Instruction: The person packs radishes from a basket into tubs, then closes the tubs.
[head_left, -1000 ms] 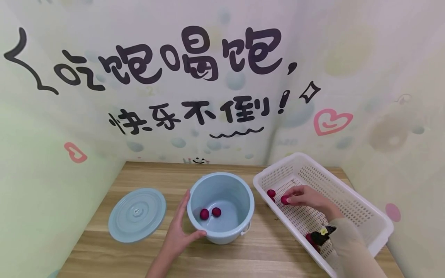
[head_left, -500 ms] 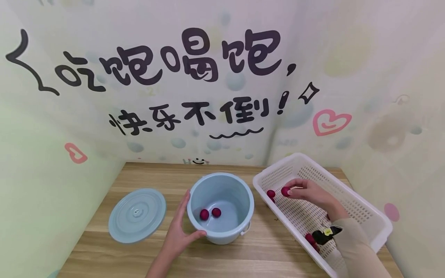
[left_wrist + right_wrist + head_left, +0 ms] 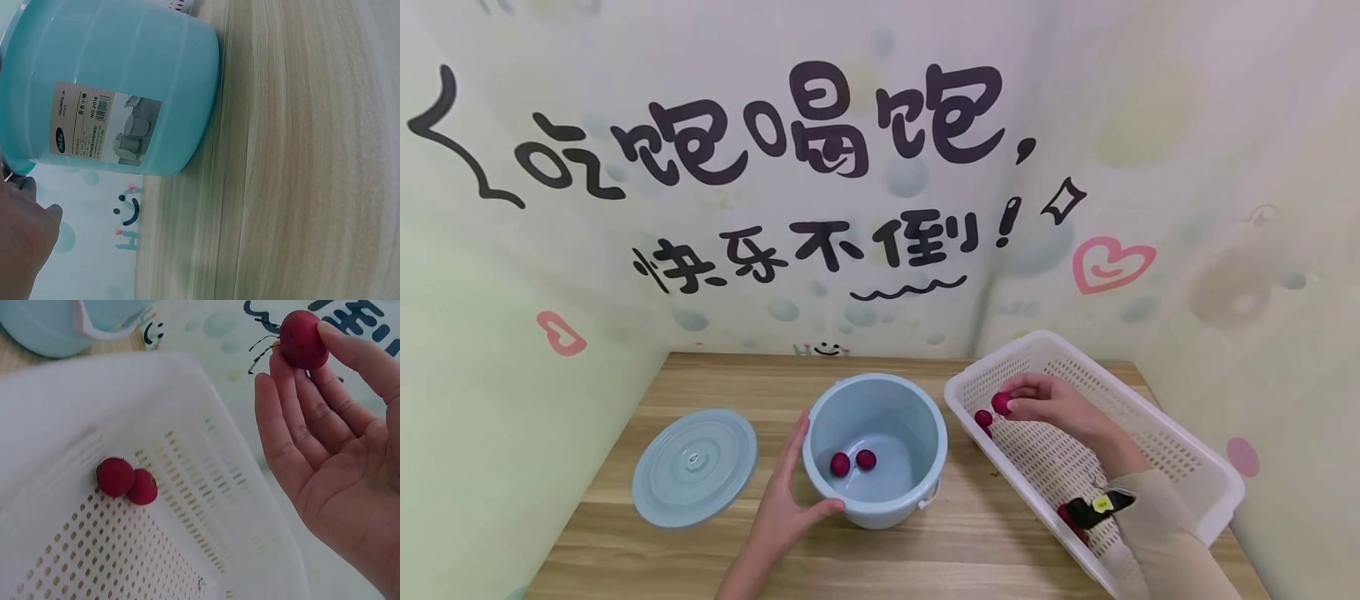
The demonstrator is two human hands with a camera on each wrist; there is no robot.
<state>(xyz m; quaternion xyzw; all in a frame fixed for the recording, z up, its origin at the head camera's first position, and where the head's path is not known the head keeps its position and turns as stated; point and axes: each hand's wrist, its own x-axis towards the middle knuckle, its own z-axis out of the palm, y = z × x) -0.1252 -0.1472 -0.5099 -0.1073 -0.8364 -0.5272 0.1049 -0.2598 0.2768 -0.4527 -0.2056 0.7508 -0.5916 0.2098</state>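
Note:
In the head view my left hand holds the light blue plastic bucket by its left side, thumb along the near rim. Two red radishes lie on the bucket's bottom. My right hand is over the far left part of the white basket. It pinches a small round radish between thumb and fingertips, and thin dark root hairs stick out of it in the right wrist view. Below, two more radishes lie together in the basket's corner.
A light blue lid lies on the wooden table left of the bucket. More radishes lie along the basket's near left side, partly behind the right wrist's black strap. The bucket's handle hangs on its right side. A printed wall stands behind.
My right hand has lifted the radish off the basket's floor and brought it a little back and to the left. The left hand and bucket have stayed in place.

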